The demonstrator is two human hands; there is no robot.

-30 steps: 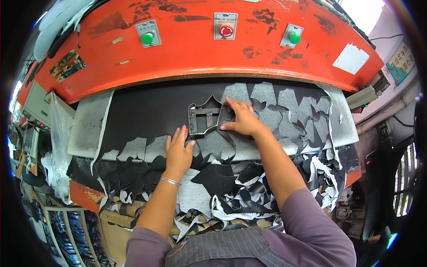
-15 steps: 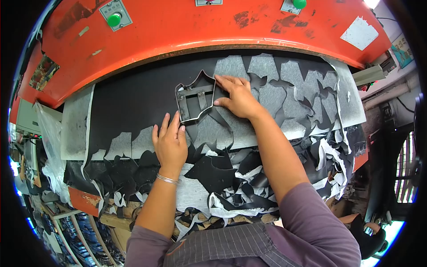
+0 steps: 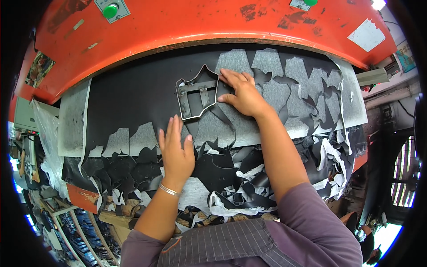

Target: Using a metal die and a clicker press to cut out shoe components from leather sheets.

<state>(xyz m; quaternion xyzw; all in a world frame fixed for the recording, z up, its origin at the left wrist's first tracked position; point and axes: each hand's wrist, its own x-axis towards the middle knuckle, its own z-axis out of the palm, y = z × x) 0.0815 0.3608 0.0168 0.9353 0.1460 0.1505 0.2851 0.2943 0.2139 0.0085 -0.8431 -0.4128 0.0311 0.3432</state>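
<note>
A metal cutting die [image 3: 199,87] with a shaped outline and inner crossbars lies on a black sheet of material [image 3: 133,91]. My right hand [image 3: 242,92] rests at the die's right side, fingers stretched and thumb apart, the fingertips at its edge. Just below the die's lower left corner is my left hand [image 3: 177,151], its fingers extended and close to the metal rim. Neither hand wraps round anything. To the right and below, the black sheet has shaped gaps that bare a grey-white backing board [image 3: 267,104].
A red machine beam [image 3: 187,24] with green buttons [image 3: 110,11] spans the far side. Black and white offcuts [image 3: 240,178] pile up along the near edge. A clear plastic sheet [image 3: 46,142] hangs at the left, and a metal bracket [image 3: 372,76] juts in at the right.
My left hand has drawn slightly down and away from the die's lower corner. My right hand stays beside the die, which sits about the same on the sheet. The view has shifted slightly.
</note>
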